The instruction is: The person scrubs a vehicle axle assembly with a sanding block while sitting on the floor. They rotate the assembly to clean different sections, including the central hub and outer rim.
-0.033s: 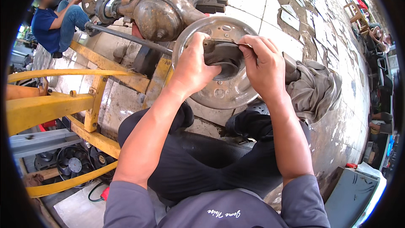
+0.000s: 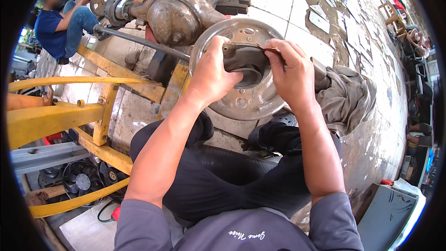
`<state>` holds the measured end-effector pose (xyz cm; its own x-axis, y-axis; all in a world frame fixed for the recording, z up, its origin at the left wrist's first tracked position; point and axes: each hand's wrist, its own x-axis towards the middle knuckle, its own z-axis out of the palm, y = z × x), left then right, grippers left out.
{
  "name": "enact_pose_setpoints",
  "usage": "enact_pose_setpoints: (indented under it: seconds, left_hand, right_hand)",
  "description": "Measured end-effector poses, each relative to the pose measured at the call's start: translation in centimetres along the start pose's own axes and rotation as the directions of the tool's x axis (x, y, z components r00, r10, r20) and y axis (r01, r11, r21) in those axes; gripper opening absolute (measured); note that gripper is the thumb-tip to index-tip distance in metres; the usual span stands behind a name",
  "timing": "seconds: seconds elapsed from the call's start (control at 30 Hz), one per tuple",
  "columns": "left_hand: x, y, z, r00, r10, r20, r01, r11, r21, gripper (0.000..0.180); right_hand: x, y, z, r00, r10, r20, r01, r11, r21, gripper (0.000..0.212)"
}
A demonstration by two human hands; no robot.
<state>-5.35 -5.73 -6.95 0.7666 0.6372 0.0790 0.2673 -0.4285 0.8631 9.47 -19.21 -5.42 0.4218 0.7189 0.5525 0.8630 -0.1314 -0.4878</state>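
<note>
A curved, dark metal piece like a brake shoe [image 2: 247, 56] is held between my hands, in front of a round, worn brake backing plate [image 2: 265, 96]. My left hand [image 2: 211, 76] grips its left end, thumb by the dark central tube opening [image 2: 251, 79]. My right hand [image 2: 293, 72] pinches its right end between thumb and fingers; a thin brown edge shows at the fingertips. The plate is at the near end of a rusty axle housing [image 2: 174, 16]. My fingers hide parts of both ends, so whether the piece touches the plate I cannot tell.
A yellow metal frame [image 2: 55, 120] stands at left, beside a long rod [image 2: 144, 41]. Cooling fans [image 2: 82, 181] lie under it. A crumpled grey cloth [image 2: 348, 97] is right of the plate. Far left, another person [image 2: 51, 25] crouches by a wheel hub. A grey cabinet [image 2: 388, 214] stands lower right.
The fingertips of my right hand have shifted slightly, and the piece has tilted a little, showing more of its brown edge. My left hand stays nearly still.
</note>
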Motion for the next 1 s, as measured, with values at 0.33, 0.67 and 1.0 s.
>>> enact_pose_setpoints:
  seconds: [0.33,0.67,1.0]
  left_hand:
    - [0.8,0.2,0.1,1.0,-0.004,-0.005,0.004,1.0,0.03,0.066]
    - [1.1,-0.5,1.0,0.989,0.149,0.008,-0.149,0.987,0.057,0.067]
    - [1.0,0.0,1.2,0.98,0.198,0.035,-0.2,0.976,0.084,0.068]
  right_hand:
    - [0.1,-0.2,-0.7,0.979,0.204,-0.011,-0.199,0.965,0.171,0.017]
    - [0.3,1.9,-3.0,0.965,0.18,0.192,-0.175,0.984,-0.042,0.019]
    - [2.2,0.0,-3.4,0.967,0.076,0.244,-0.079,0.997,0.002,0.02]
